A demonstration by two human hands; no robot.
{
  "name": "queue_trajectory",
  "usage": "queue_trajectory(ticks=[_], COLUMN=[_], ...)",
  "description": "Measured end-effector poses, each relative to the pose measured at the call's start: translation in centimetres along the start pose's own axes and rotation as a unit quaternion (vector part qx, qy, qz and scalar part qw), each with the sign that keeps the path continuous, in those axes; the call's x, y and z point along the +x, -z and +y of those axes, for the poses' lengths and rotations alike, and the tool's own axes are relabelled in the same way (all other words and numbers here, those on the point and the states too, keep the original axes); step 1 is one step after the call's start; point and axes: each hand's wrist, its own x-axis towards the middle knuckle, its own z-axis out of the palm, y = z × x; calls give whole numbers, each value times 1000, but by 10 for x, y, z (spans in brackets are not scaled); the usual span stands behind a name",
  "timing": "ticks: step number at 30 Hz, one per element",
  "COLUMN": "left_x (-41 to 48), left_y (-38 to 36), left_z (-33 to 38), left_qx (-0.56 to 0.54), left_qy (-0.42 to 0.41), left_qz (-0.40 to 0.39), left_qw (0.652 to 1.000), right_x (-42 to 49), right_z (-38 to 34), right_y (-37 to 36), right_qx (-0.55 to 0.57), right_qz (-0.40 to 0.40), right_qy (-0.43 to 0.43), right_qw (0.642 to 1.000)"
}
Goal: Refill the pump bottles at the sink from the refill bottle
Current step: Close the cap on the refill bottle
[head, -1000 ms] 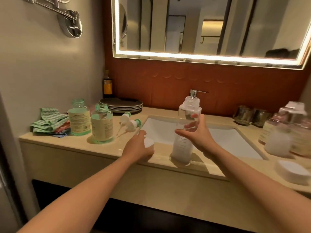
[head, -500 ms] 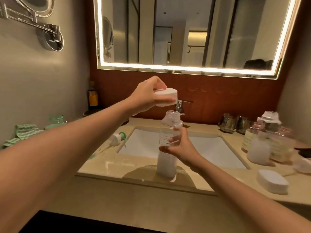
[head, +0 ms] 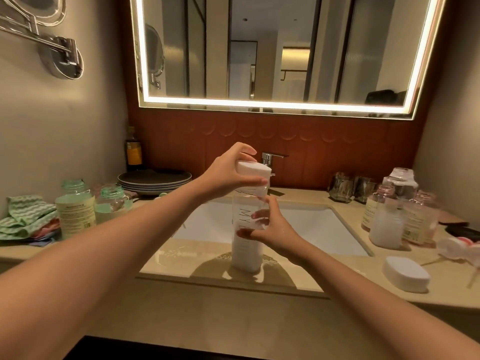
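Note:
A tall clear refill bottle (head: 245, 253) with white liquid in its lower part stands on the counter's front edge before the sink (head: 311, 229). My right hand (head: 270, 227) grips its middle. My left hand (head: 231, 172) holds a white cap (head: 253, 171) right on the bottle's top. Two green pump bottles (head: 75, 214) stand uncapped at the left; their pump heads are mostly hidden behind my left arm. Pink and clear bottles (head: 387, 224) stand at the right.
A stack of dark plates (head: 154, 181) and a dark bottle (head: 133, 152) sit at the back left, green cloths (head: 23, 216) at the far left. A second white cap (head: 405, 274) lies front right. Glass cups (head: 342, 190) and the faucet (head: 270, 158) stand behind the sink.
My left hand picked the white cap up from the counter, raised it over the bottle and brought it down onto the bottle's top. My right hand kept holding the bottle.

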Motion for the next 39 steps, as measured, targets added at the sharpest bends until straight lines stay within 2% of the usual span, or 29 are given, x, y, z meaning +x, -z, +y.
queue_trajectory(ticks=[5,11,16,22,27,33,39], left_x=[-7,-31,-51,-54,-50,-49,-49], left_y=[0,-16,-48,-72,-80,-81,-79], left_z=[-7,-27,-50,-57,-65,-68,-68], left_qx=[-56,-150,-190,-228,-229,-235,-248], left_qy=[17,93,158,140,136,140,144], left_qz=[5,-68,-60,-9,29,30,22], left_qw=[998,982,967,963,963,961,958], right_x=[-6,-3,20,34,40,43,49], right_z=[-4,-47,-91,-108,-106,-113,-116], right_y=[29,67,65,56,53,54,55], right_qx=[-42,-13,-138,-267,-301,-368,-358], right_qz=[-4,34,-17,-104,-92,-99,-113], right_qy=[19,69,94,66,87,109,95], right_qw=[999,997,986,956,945,918,922])
